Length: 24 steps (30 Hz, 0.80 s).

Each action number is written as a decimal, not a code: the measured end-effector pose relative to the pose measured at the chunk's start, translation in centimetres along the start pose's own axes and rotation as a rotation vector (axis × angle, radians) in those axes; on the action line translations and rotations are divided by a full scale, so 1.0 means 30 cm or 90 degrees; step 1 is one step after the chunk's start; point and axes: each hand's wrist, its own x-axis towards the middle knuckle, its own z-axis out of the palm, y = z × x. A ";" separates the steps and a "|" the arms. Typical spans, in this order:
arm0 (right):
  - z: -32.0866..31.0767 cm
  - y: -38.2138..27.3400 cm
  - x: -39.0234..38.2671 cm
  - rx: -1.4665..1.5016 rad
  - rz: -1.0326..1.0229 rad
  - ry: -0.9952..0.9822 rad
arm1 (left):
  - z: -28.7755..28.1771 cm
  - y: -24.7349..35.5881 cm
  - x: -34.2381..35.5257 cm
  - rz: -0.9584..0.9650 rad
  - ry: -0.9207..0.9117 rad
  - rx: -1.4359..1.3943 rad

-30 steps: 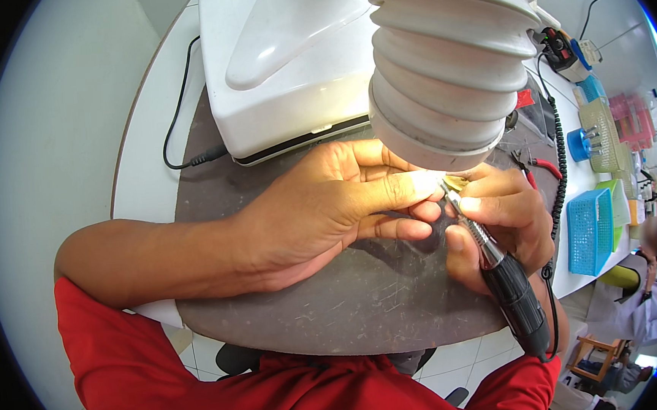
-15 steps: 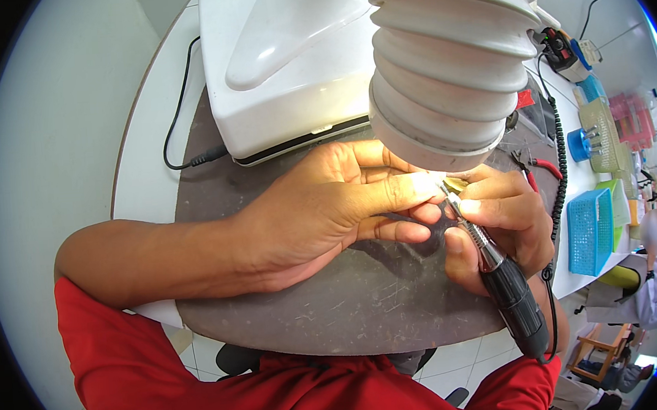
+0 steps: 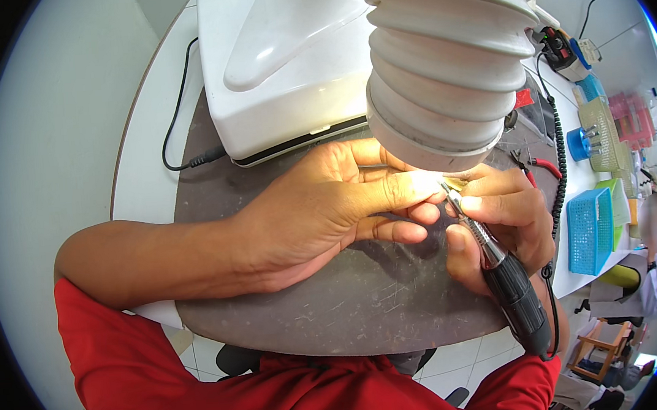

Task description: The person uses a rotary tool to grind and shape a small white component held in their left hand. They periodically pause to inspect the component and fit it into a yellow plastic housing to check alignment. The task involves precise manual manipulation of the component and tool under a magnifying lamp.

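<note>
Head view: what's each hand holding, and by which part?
The right hand grips a black handpiece by its silver front section. Glare hides what, if anything, the left hand pinches.

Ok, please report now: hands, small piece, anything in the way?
Right hand gripping handpiece. Left hand at yellowish piece, grip unclear. Hose hiding part of left hand.

The handpiece (image 3: 513, 291) is black and silver, the small piece (image 3: 456, 183) yellowish. The hose (image 3: 452, 59) is white, the basket (image 3: 590, 236) blue.
</note>
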 end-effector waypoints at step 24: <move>-0.212 -0.082 0.021 0.198 0.319 0.379 | 0.046 0.022 -0.030 0.121 0.047 0.281</move>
